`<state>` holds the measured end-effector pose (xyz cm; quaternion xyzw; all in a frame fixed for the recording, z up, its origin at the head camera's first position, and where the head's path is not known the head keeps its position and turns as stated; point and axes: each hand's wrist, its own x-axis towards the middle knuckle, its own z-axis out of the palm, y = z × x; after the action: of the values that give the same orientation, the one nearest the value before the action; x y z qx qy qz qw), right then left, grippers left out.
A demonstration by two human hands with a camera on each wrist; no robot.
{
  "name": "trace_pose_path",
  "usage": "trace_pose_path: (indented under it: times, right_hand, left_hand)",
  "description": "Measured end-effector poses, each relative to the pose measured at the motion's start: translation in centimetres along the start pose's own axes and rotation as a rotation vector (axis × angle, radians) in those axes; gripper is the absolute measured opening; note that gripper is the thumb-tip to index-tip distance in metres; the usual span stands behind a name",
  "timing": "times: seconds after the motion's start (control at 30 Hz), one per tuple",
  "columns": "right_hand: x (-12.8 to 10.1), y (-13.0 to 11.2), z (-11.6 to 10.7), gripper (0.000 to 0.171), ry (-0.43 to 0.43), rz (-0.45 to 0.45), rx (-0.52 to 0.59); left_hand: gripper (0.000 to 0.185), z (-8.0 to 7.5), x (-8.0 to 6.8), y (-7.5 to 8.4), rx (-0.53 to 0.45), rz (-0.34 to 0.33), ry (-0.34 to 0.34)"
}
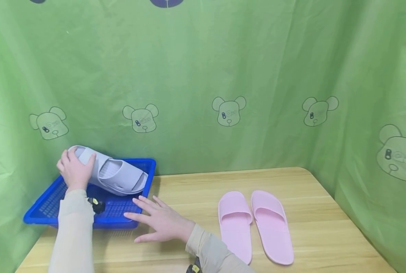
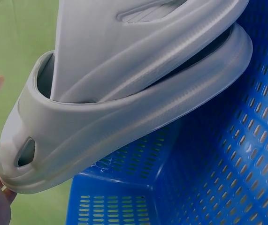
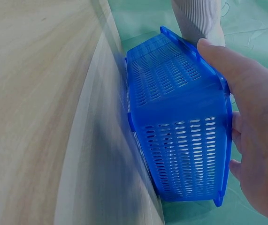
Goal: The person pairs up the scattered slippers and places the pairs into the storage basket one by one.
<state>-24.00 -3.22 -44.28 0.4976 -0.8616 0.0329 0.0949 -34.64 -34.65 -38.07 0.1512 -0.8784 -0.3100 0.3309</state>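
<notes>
The nested grey slippers (image 1: 124,176) lean in the blue basket (image 1: 114,224), not fully settled, I judge. My left hand (image 1: 74,170) grips their raised end; my right hand (image 1: 162,222), fingers spread, holds nothing. Pink slippers (image 1: 274,235) lie on the table (image 1: 179,197).

Long fabric sleeves on both arms, pretty plain stuff. The pale cream left sleeve (image 1: 73,242) ends in a cuff (image 1: 74,204) that looks kinda layered, while the greyish-khaki right sleeve (image 1: 214,248) is more wrinkled near the wrist. There's a chunky black gadget with a bright yellow-green mark (image 1: 98,205) by the left cuff, and a similar black-and-yellow gadget (image 1: 193,267) partly showing under the right sleeve. Bare left hand (image 1: 76,169), bare right hand (image 1: 162,222).
</notes>
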Motion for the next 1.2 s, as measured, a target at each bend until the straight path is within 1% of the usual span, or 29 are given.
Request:
trace_pose_path:
  times: [0.2,0.4,0.53,0.83,0.97,1.07,1.2]
  right_hand:
    - [0.0,0.0,-0.1,0.077,-0.001,-0.001,-0.007]
    - [-0.1,-0.1,-0.2,0.078,-0.006,0.001,0.012]
    - [-0.1,-0.1,-0.2,0.077,-0.006,0.001,0.015]
    - [0.0,0.0,-0.1,0.078,-0.007,0.002,0.016]
    - [0.0,0.0,-0.1,0.078,-0.008,0.002,0.018]
    - [0.0,0.0,0.0,0.078,-0.006,0.0,0.017]
    - [-0.1,0.0,-0.1,0.078,-0.002,-0.004,0.017]
  left_hand:
    - [0.073,0.2,0.1,-0.4,-0.008,-0.006,-0.035]
    - [0.074,0.5,0.2,-0.9,-0.014,-0.025,-0.067]
    - [0.074,0.6,0.2,-1.1,-0.026,-0.016,-0.076]
    - [0.074,0.5,0.0,-1.0,-0.035,-0.014,-0.11]
    - [0.075,0.4,0.0,-1.3,-0.015,-0.036,-0.153]
    - [0.078,0.4,0.0,-1.4,0.007,-0.07,-0.199]
    - [0.081,0.3,0.0,-1.4,0.022,-0.113,-0.241]
